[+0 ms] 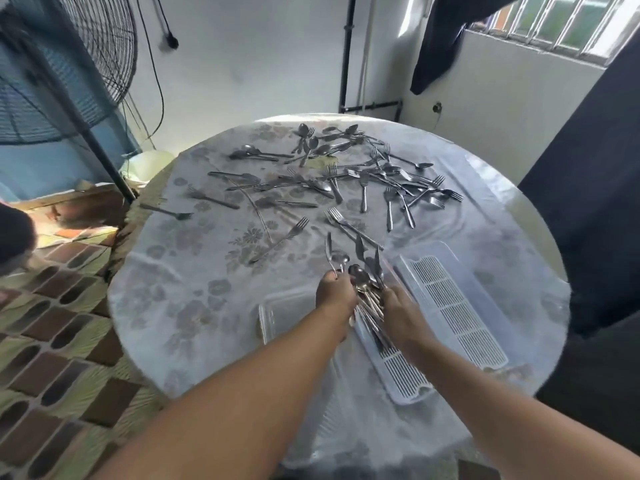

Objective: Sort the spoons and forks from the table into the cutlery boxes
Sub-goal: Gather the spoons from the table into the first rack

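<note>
I see my left hand (335, 292) near the front middle of the round surface (194, 289), fingers curled round the handle of a spoon (337, 259) whose bowl points away from me. My right hand (401, 308) sits just beside it, fingers curled onto a bundle of spoons (367, 289) fanned out between both hands; the bundle's handles run down over the near cutlery box.

Two translucent white cutlery boxes with slotted bases lie side by side at the front right: near cutlery box (403, 372) partly under my right forearm, far cutlery box (450, 299) to its right. A clear lid (277, 313) lies flat to the left of my left wrist.

Loose cutlery pile (349, 168) spreads across the far half of the surface, forks and spoons tangled and overlapping. Single forks lie apart nearer me, one fork (287, 239) in the middle, another (349, 226) just beyond the bundle.

A large fan (100, 46) stands off the surface's left side.
</note>
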Available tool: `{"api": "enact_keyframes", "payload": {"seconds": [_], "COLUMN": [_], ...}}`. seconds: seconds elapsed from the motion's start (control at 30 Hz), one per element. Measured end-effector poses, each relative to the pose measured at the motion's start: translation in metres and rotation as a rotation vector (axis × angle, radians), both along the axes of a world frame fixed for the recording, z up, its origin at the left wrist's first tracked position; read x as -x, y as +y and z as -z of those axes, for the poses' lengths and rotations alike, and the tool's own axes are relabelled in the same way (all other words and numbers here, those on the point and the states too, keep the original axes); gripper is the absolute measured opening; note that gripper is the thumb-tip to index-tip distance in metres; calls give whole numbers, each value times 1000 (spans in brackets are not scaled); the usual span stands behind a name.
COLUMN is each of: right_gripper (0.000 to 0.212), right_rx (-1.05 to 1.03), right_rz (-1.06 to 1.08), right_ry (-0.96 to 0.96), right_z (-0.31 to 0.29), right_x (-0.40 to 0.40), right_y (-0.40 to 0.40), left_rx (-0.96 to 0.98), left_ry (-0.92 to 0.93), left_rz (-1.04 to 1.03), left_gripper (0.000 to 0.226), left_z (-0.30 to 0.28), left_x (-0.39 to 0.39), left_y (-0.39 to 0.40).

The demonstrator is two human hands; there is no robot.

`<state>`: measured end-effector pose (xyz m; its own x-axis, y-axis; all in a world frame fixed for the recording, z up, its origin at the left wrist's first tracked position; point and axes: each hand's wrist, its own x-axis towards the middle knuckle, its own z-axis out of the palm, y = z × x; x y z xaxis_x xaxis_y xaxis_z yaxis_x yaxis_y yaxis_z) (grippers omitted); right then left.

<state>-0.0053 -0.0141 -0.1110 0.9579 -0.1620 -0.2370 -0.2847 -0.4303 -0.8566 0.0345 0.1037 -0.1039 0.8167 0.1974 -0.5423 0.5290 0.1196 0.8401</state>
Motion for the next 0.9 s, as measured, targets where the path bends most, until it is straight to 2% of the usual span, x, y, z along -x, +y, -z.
{"api": "enact_keyframes", "payload": {"seconds": [0.1, 0.3, 0.37, 0.43, 0.53, 0.67, 0.77, 0.9], "right_gripper": [25, 23, 28, 43, 53, 45, 25, 27], "right_rx": [128, 218, 214, 214, 172, 229, 263, 114], "right_rz": [-48, -116, -147, -160, -145, -123, -168, -131], "right_ry": [57, 134, 144, 108, 89, 43, -28, -118], "right_z": [5, 29, 35, 38, 41, 44, 39, 29], "right_x": [19, 16, 14, 11, 5, -5, -16, -22], "right_y": [-7, -20, -23, -27, -28, -21, -14, -13], "left_rx": [-29, -92, -132, -172, -162, -179, -211, -247], "left_ry": [-30, -27, -17, -18, -20, -39, -51, -77], "left_rz": [-32, -40, -27, -50, -82, -83, -76, -28], "left_gripper": [29, 23, 35, 40, 18, 13, 11, 18], "left_z": [1, 2, 8, 14, 17, 22, 23, 21], "left_x": [5, 16, 22, 25, 29, 33, 34, 35], "left_y": [-9, -21, -25, -26, -23, -15, -10, -10]}}
